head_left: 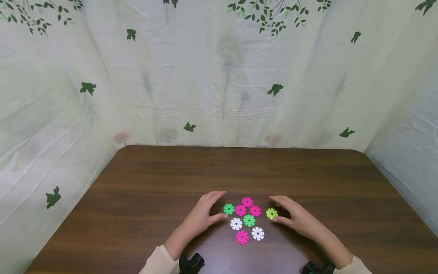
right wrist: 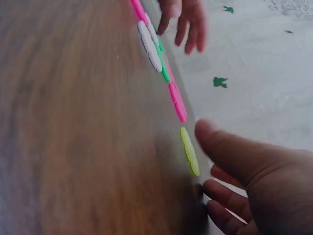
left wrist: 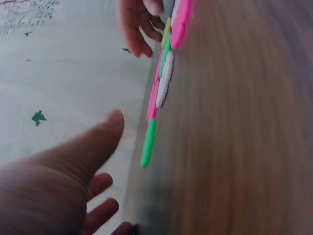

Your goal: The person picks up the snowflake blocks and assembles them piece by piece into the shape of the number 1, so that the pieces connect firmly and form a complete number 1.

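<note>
A loose cluster of flat notched discs lies on the brown table [head_left: 164, 179]. Several are pink, like the front one [head_left: 242, 237]; two are green, two white [head_left: 257, 233]. To the cluster's right is a single yellow disc [head_left: 272, 213]. My left hand [head_left: 203, 213] curves around the left side, thumb and fingers spread, nearest the left green disc [head_left: 229, 209]. On the other side my right hand [head_left: 297, 217] has its thumb tip right at the yellow disc's edge in the head view. In the right wrist view, fingers and thumb [right wrist: 230, 149] stand apart beside the yellow disc [right wrist: 190, 152], gripping nothing.
White sheeting with green leaf and bird prints [head_left: 212, 91] hangs behind the table and along both sides. Black wrist devices [head_left: 191, 263] sit under both forearms near the front. The table's far edge [head_left: 239, 147] runs along the foot of the sheeting.
</note>
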The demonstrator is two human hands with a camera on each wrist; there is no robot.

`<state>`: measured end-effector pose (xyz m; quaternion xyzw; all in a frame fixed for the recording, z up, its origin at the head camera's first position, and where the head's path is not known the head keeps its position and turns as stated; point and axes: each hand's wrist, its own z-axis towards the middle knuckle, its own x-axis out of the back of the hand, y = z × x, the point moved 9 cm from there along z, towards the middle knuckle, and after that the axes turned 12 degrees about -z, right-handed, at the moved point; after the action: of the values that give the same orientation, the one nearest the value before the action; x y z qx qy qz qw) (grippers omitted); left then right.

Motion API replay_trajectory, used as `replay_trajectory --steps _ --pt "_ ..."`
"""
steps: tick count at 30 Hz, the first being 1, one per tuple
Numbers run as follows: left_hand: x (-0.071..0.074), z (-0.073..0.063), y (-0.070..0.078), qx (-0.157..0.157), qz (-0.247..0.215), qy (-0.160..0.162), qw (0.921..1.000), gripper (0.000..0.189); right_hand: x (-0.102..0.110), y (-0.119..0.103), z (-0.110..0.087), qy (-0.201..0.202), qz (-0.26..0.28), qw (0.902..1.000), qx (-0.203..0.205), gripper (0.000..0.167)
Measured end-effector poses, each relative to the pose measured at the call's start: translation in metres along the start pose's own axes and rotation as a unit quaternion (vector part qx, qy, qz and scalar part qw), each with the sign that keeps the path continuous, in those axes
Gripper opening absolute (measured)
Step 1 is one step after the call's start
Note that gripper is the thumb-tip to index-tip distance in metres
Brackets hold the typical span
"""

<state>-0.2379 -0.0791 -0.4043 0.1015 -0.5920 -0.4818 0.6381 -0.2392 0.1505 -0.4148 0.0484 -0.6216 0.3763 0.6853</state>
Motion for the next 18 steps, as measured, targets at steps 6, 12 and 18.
replay_trajectory --steps 6,12,18 --pt "-0.012 0.005 -0.006 -0.002 0.053 -0.001 0.9986 0.047 -0.004 -0.002 0.002 0.004 -0.025 0.9996 0.016 0.030" --pt "-0.014 0.012 0.001 -0.016 0.092 0.006 0.9956 0.029 -0.006 -0.001 0.008 -0.014 0.026 0.9995 -0.011 0.026" --pt "-0.008 0.016 0.011 -0.010 0.074 0.009 0.9972 0.027 -0.001 -0.012 0.018 -0.020 0.051 0.9985 -0.002 0.026"
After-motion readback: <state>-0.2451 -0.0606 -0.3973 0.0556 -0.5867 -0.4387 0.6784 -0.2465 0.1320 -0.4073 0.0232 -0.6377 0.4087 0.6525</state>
